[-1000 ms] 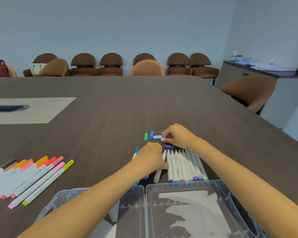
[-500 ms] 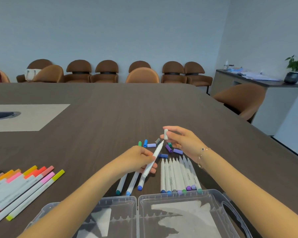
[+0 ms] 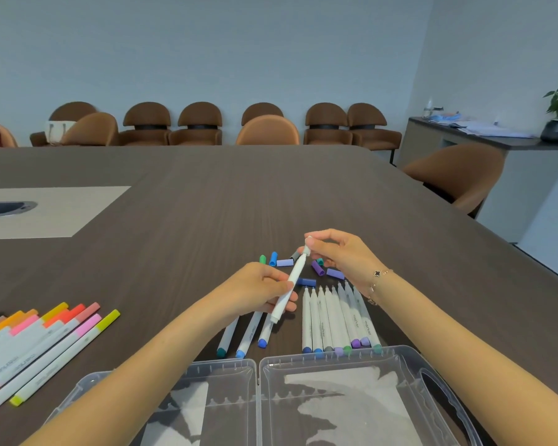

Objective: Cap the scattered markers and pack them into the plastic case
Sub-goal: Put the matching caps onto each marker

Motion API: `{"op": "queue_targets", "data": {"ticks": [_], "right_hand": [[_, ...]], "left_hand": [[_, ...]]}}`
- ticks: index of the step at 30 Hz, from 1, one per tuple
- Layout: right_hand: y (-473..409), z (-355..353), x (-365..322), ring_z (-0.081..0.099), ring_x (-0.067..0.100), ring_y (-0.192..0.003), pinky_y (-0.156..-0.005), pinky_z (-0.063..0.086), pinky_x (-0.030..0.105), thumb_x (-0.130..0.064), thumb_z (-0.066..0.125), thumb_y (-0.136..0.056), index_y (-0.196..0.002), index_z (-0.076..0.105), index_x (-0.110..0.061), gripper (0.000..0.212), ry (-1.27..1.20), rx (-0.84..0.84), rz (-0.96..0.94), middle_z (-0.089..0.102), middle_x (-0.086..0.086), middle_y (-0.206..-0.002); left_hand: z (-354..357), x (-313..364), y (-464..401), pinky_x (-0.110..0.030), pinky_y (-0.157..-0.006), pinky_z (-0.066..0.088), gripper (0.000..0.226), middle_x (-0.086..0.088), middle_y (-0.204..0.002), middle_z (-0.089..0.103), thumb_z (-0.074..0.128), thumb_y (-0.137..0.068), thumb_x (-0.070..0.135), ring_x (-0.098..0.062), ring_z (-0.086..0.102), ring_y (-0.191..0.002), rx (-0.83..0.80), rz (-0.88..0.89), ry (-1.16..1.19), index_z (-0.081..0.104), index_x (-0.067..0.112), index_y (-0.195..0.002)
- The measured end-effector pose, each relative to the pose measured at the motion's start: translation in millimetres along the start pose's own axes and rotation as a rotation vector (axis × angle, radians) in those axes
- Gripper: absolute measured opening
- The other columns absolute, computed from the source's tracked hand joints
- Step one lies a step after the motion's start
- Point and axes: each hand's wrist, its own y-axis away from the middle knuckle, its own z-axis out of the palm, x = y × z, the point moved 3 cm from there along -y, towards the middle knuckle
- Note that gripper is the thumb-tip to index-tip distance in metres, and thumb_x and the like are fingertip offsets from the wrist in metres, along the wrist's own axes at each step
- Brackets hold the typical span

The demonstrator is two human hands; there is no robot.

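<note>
Little moved: both hands hold one marker (image 3: pixel 290 284); eight loose caps (image 3: pixel 306 268).

A dark wood-grain conference table (image 3: pixel 207 201) carries capped warm-coloured markers (image 3: pixel 39 346) at lower left, loose caps (image 3: pixel 284 263) and white markers (image 3: pixel 335 320) at centre, an open clear case (image 3: pixel 303 397) along the bottom edge.

Eight loose caps (image 3: pixel 306 267) lie mid-table. Eight uncapped markers (image 3: pixel 337 317) sit in a row, three more (image 3: pixel 247 336) beside them, one held marker (image 3: pixel 289 286). One open plastic case (image 3: pixel 335 358) sits at the near edge.
</note>
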Motion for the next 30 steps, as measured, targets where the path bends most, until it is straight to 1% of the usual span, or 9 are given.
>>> {"op": "queue_targets", "data": {"ticks": [5,11,13,17,20,23,25,28,30], "right_hand": [[4,8,-5,0.064,0.01,-0.084,-0.063,0.05,0.015,-0.028,0.064,-0.088,-0.091,0.069,-0.022,0.008,0.08,0.019,-0.033,0.069,-0.002,-0.104],[5,15,-8,0.061,0.006,-0.072,-0.062,0.047,0.014,-0.021,0.063,-0.089,-0.097,0.068,-0.009,0.016,0.062,0.037,-0.057,0.069,0.004,-0.093],[8,17,-3,0.059,0.004,-0.066,-0.058,0.045,0.011,-0.02,0.062,-0.089,-0.098,0.068,-0.007,0.016,0.07,0.025,-0.039,0.066,0.0,-0.085],[9,18,6,0.06,0.003,-0.064,-0.055,0.045,0.008,-0.019,0.062,-0.089,-0.098,0.067,-0.006,0.016,0.078,0.023,-0.018,0.066,-0.001,-0.085],[7,15,2,0.061,0.001,-0.063,-0.054,0.044,0.005,-0.018,0.061,-0.09,-0.1,0.068,-0.007,0.016,0.135,-0.002,-0.027,0.065,-0.002,-0.084],[2,6,-2,0.064,-0.003,-0.072,-0.07,0.049,0.011,-0.023,0.057,-0.093,-0.113,0.065,-0.016,0.023,0.241,-0.063,-0.078,0.067,-0.007,-0.09],[-4,-10,-2,0.063,0.004,-0.09,-0.082,0.047,0.017,-0.03,0.054,-0.094,-0.122,0.06,-0.024,0.029,0.35,0.027,-0.107,0.066,-0.007,-0.1],[-11,-34,-1,0.059,0.009,-0.094,-0.077,0.046,0.016,-0.025,0.048,-0.096,-0.119,0.063,-0.022,0.027,0.378,0.2,-0.113,0.066,-0.005,-0.101],[-14,-41,1,0.055,0.006,-0.094,-0.081,0.045,0.019,-0.023,0.048,-0.097,-0.116,0.065,-0.018,0.026,0.442,0.234,-0.111,0.066,-0.001,-0.107]], "left_hand": [[1,2,3,-0.02,-0.065,0.056,0.018,-0.003,-0.089,0.071,0.06,-0.09,0.013,-0.011,0.07,-0.073,0.054,0.019,0.016,0.067,0.008,-0.106],[5,10,7,-0.023,-0.063,0.058,0.019,-0.006,-0.089,0.072,0.061,-0.089,0.01,-0.012,0.072,-0.068,0.044,-0.038,0.098,0.067,0.005,-0.107],[8,10,9,-0.026,-0.068,0.058,0.018,-0.008,-0.091,0.073,0.061,-0.089,0.01,-0.014,0.072,-0.072,0.028,-0.059,0.11,0.067,0.004,-0.105],[13,6,12,-0.031,-0.077,0.058,0.019,-0.012,-0.096,0.072,0.061,-0.089,0.008,-0.02,0.072,-0.081,0.007,-0.1,0.133,0.067,0.002,-0.106],[10,13,9,-0.027,-0.072,0.059,0.021,-0.011,-0.093,0.073,0.061,-0.089,0.009,-0.018,0.072,-0.078,-0.013,-0.123,0.157,0.066,0.0,-0.108],[0,14,1,-0.022,-0.07,0.058,0.022,-0.006,-0.088,0.074,0.067,-0.087,0.019,-0.013,0.072,-0.072,0.107,-0.102,-0.069,0.07,0.005,-0.103],[-2,6,-3,-0.026,-0.076,0.058,0.025,-0.004,-0.084,0.075,0.07,-0.083,0.03,-0.011,0.071,-0.071,0.193,-0.089,-0.331,0.074,0.008,-0.095],[6,-4,-1,-0.019,-0.066,0.05,0.036,-0.003,-0.076,0.068,0.067,-0.083,0.042,-0.012,0.065,-0.068,0.234,-0.078,-0.588,0.072,0.006,-0.086],[8,-6,0,-0.019,-0.064,0.048,0.038,-0.005,-0.072,0.061,0.065,-0.083,0.045,-0.013,0.063,-0.07,0.252,-0.063,-0.672,0.068,0.007,-0.082]]}}
